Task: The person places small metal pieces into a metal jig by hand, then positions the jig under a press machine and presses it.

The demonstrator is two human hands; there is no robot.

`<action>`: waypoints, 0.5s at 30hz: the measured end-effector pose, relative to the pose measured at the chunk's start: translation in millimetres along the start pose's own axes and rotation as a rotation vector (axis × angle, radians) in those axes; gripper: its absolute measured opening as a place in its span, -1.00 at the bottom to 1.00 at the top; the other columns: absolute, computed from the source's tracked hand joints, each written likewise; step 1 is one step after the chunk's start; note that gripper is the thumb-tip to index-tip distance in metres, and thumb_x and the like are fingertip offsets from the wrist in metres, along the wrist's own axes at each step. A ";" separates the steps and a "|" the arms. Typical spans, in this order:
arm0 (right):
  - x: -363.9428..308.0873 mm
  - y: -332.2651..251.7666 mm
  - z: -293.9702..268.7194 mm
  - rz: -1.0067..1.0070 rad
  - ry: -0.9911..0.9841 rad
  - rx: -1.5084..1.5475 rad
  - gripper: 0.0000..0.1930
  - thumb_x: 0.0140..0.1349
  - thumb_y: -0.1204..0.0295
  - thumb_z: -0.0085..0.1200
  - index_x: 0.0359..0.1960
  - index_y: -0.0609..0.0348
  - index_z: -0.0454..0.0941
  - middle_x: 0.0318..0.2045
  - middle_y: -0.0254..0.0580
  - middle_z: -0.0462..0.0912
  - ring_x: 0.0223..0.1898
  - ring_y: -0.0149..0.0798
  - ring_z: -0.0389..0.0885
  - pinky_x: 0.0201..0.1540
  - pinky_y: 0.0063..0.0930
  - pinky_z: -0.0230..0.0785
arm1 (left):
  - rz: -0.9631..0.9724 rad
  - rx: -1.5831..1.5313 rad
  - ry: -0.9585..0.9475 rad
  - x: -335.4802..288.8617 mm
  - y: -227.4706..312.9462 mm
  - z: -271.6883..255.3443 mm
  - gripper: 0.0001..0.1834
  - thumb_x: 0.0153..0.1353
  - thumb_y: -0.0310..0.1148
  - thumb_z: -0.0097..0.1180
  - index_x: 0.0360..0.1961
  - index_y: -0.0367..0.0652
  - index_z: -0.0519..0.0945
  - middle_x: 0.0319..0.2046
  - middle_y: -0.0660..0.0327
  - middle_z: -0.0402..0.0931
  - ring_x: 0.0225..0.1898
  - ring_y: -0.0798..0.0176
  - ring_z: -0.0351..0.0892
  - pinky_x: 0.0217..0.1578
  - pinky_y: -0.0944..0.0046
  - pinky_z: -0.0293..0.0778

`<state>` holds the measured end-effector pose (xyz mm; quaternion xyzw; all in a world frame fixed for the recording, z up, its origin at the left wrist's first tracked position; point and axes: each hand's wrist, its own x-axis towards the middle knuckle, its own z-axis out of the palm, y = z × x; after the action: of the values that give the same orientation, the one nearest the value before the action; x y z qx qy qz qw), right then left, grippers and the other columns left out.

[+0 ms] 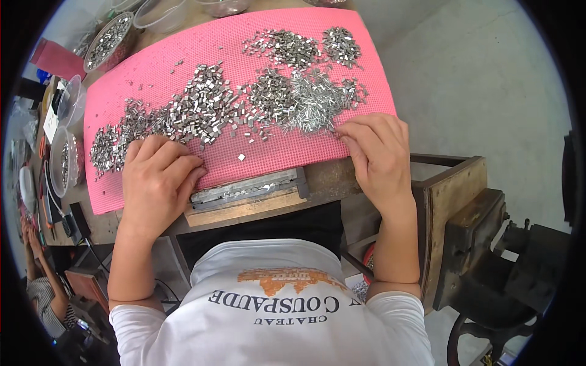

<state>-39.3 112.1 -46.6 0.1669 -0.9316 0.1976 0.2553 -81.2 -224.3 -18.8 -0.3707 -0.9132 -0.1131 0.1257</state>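
My left hand [157, 177] rests at the near edge of the pink textured mat [293, 152], fingers curled and thumb drawn to the forefinger. Whatever lies in that pinch is hidden. Beside it spreads a heap of small grey metal blocks [204, 104]. At the mat's right side, my right hand [378, 155] has its fingertips brought together by a pile of thin silvery metal pins [312, 100]; anything held there is too small to make out. Between the hands, at the table edge, sits a slotted metal fixture [244, 190] with shiny pieces along its groove. One loose block [242, 157] lies above it.
More metal pieces [284, 47] lie in piles at the mat's far side. Plastic tubs [110, 41] stand behind and left of the mat. A dark machine [488, 250] and wooden stand [455, 201] are at the right. Another person's arm [52, 274] shows at far left.
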 end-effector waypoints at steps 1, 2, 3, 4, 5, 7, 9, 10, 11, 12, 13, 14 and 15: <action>0.3 -0.7 0.0 0.002 -0.001 0.000 -0.78 0.09 0.57 0.34 -0.20 0.10 0.71 -0.24 -0.31 0.68 -0.13 -0.16 0.63 0.01 -0.21 0.34 | -0.020 0.002 -0.014 -0.1 1.1 -1.6 -0.87 0.03 -0.39 0.44 -0.39 -0.05 0.72 -0.36 0.32 0.58 -0.20 0.16 0.55 -0.13 0.11 0.37; 0.7 -1.5 0.0 0.001 -0.024 0.007 -0.78 0.08 0.57 0.33 -0.20 0.09 0.71 -0.24 -0.31 0.67 -0.12 -0.16 0.63 0.02 -0.21 0.34 | -0.020 0.001 -0.016 -0.2 1.1 -1.0 -0.87 0.03 -0.39 0.44 -0.39 -0.05 0.72 -0.36 0.32 0.58 -0.20 0.16 0.55 -0.13 0.11 0.37; 1.3 -2.4 0.2 0.000 -0.047 0.014 -0.77 0.07 0.57 0.32 -0.20 0.09 0.70 -0.24 -0.31 0.66 -0.11 -0.16 0.62 0.02 -0.21 0.34 | -0.032 -0.003 -0.023 -0.2 1.1 -0.4 -0.85 -0.01 -0.43 0.44 -0.38 -0.08 0.72 -0.35 0.30 0.60 -0.21 0.14 0.55 -0.14 0.11 0.38; 2.1 -3.8 0.7 0.002 -0.048 0.015 -0.77 0.07 0.57 0.32 -0.20 0.09 0.70 -0.24 -0.31 0.66 -0.11 -0.16 0.62 0.02 -0.21 0.34 | -0.042 -0.007 -0.031 -0.4 0.7 -0.1 -0.83 -0.05 -0.47 0.43 -0.38 -0.10 0.71 -0.34 0.28 0.61 -0.21 0.12 0.56 -0.16 0.10 0.38; 3.4 -5.0 1.5 -0.022 -0.069 0.030 -0.76 0.09 0.58 0.31 -0.18 0.10 0.71 -0.22 -0.29 0.67 -0.10 -0.12 0.61 0.04 -0.19 0.35 | -0.042 -0.007 -0.034 -0.3 1.0 0.2 -0.83 -0.05 -0.47 0.43 -0.38 -0.10 0.71 -0.34 0.28 0.61 -0.21 0.12 0.56 -0.16 0.10 0.38; 6.8 -6.5 4.2 -0.046 -0.091 0.046 -0.76 0.10 0.59 0.30 -0.17 0.11 0.71 -0.21 -0.26 0.67 -0.09 -0.09 0.61 0.05 -0.17 0.36 | -0.079 -0.007 -0.013 0.4 3.0 1.4 -0.85 -0.04 -0.45 0.43 -0.39 -0.05 0.72 -0.38 0.33 0.59 -0.20 0.17 0.56 -0.13 0.12 0.38; 11.3 -6.7 7.5 -0.117 -0.112 0.074 -0.75 0.07 0.60 0.28 -0.19 0.09 0.71 -0.20 -0.28 0.66 -0.07 -0.10 0.60 0.07 -0.18 0.35 | -0.088 -0.006 -0.006 -0.3 4.3 2.5 -0.84 -0.06 -0.46 0.44 -0.40 -0.05 0.73 -0.38 0.33 0.59 -0.20 0.17 0.56 -0.12 0.12 0.39; 13.8 -7.0 7.9 -0.117 -0.113 0.076 -0.75 0.07 0.60 0.28 -0.19 0.09 0.71 -0.20 -0.28 0.66 -0.07 -0.10 0.60 0.07 -0.18 0.35 | -0.097 -0.004 0.003 -0.6 4.3 2.8 -0.84 -0.07 -0.46 0.44 -0.41 -0.04 0.73 -0.37 0.33 0.59 -0.20 0.17 0.56 -0.11 0.12 0.39; 16.4 -7.6 7.6 -0.148 -0.144 0.059 -0.76 0.06 0.60 0.25 -0.20 0.08 0.71 -0.19 -0.29 0.65 -0.05 -0.12 0.59 0.09 -0.18 0.34 | -0.098 -0.005 0.001 -0.6 4.3 3.0 -0.84 -0.07 -0.46 0.44 -0.41 -0.04 0.73 -0.37 0.33 0.59 -0.20 0.17 0.56 -0.11 0.12 0.39; 19.2 -7.7 6.9 -0.179 -0.175 0.042 -0.77 0.05 0.59 0.23 -0.22 0.08 0.70 -0.18 -0.30 0.64 -0.02 -0.14 0.58 0.10 -0.19 0.33 | -0.099 0.004 0.004 -0.5 4.5 3.3 -0.84 -0.08 -0.46 0.45 -0.41 -0.04 0.73 -0.37 0.34 0.59 -0.20 0.17 0.56 -0.11 0.12 0.40; 22.8 -6.6 5.1 -0.181 -0.178 0.045 -0.77 0.05 0.59 0.23 -0.22 0.08 0.70 -0.18 -0.30 0.64 -0.02 -0.14 0.58 0.10 -0.19 0.33 | -0.101 0.013 0.008 0.1 5.4 2.9 -0.83 -0.08 -0.45 0.45 -0.41 -0.04 0.73 -0.38 0.34 0.59 -0.20 0.17 0.56 -0.11 0.13 0.40; 26.7 -5.0 3.1 -0.225 -0.220 -0.007 -0.79 0.05 0.58 0.21 -0.24 0.07 0.70 -0.17 -0.31 0.64 0.00 -0.16 0.57 0.12 -0.19 0.32 | -0.104 0.013 0.006 0.9 6.2 2.5 -0.83 -0.08 -0.45 0.45 -0.41 -0.04 0.73 -0.38 0.34 0.59 -0.20 0.17 0.56 -0.11 0.13 0.40; 30.5 -3.6 1.7 -0.269 -0.262 -0.059 -0.81 0.06 0.56 0.19 -0.27 0.07 0.70 -0.16 -0.32 0.63 0.02 -0.18 0.56 0.13 -0.19 0.31 | -0.105 0.011 0.004 2.0 7.0 1.9 -0.83 -0.09 -0.45 0.45 -0.41 -0.03 0.74 -0.38 0.34 0.59 -0.20 0.18 0.56 -0.11 0.12 0.40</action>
<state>-63.4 101.8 -30.4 0.3066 -0.9316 0.1109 0.1608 -77.9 -217.5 -19.1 -0.3213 -0.9318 -0.1152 0.1235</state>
